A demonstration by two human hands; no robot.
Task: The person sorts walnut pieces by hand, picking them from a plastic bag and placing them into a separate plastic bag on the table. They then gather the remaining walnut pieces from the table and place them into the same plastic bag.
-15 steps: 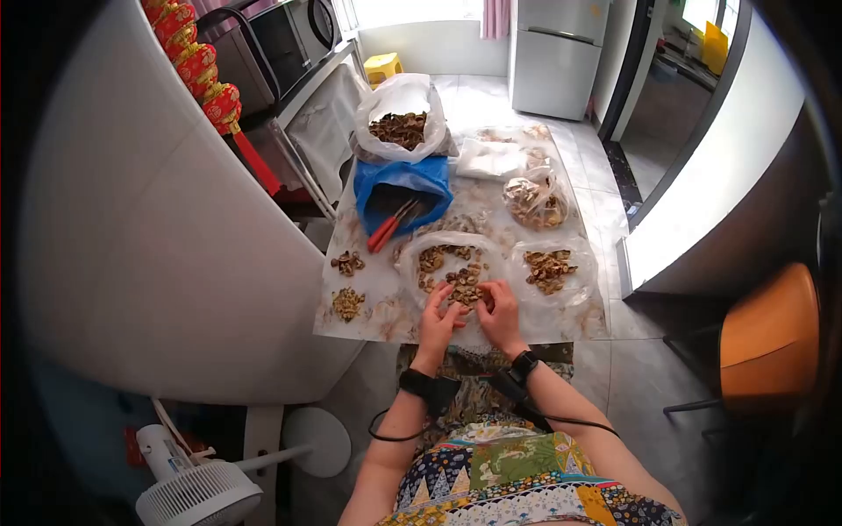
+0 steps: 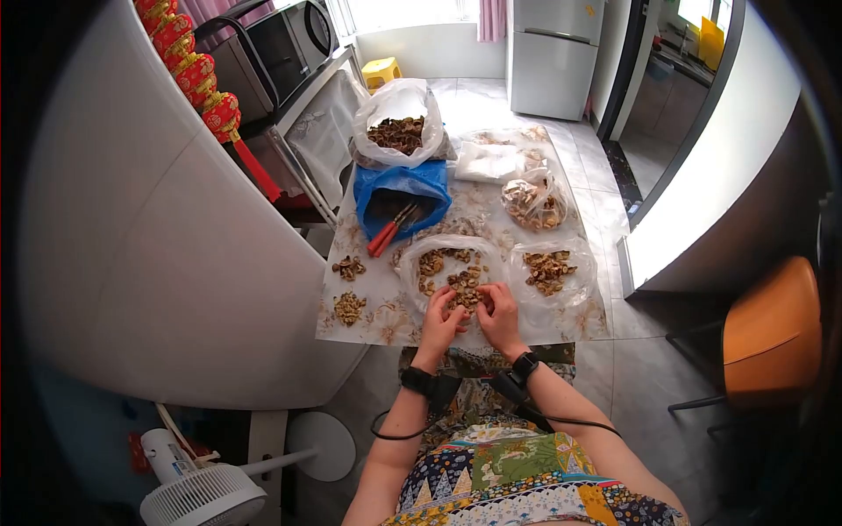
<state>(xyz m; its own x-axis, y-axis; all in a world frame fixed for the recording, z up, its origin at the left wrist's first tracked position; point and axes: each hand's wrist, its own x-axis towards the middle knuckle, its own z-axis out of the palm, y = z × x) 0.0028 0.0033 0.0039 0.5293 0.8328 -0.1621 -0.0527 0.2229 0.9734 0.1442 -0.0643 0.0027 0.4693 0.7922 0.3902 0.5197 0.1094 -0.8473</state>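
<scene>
Both my hands are over a clear plastic bag (image 2: 405,270) spread at the table's near edge, with shelled walnut pieces (image 2: 465,279) on it. My left hand (image 2: 441,323) is at the left of the near walnut pieces, its fingers apart and its thumb pointing inward. On the other side, my right hand (image 2: 500,319) curves its fingers toward the same pieces, with a gap between thumb and fingertips. Both sets of fingertips are among or just over the walnuts; I see nothing gripped. Another clear bag (image 2: 581,285) to the right carries more walnut pieces (image 2: 548,270).
Two small piles, larger pieces (image 2: 349,267) and finer crumbs (image 2: 349,309), lie at left. Red-handled pliers (image 2: 383,238) rest in a blue bag (image 2: 438,186). Behind is a white bag (image 2: 361,145) of brown shells. A knotted bag (image 2: 537,206) stands back right; an orange chair (image 2: 772,333) is right.
The view has shifted slightly. Both hands stay over the walnut pieces in nearly the same pose, with only small finger movement.
</scene>
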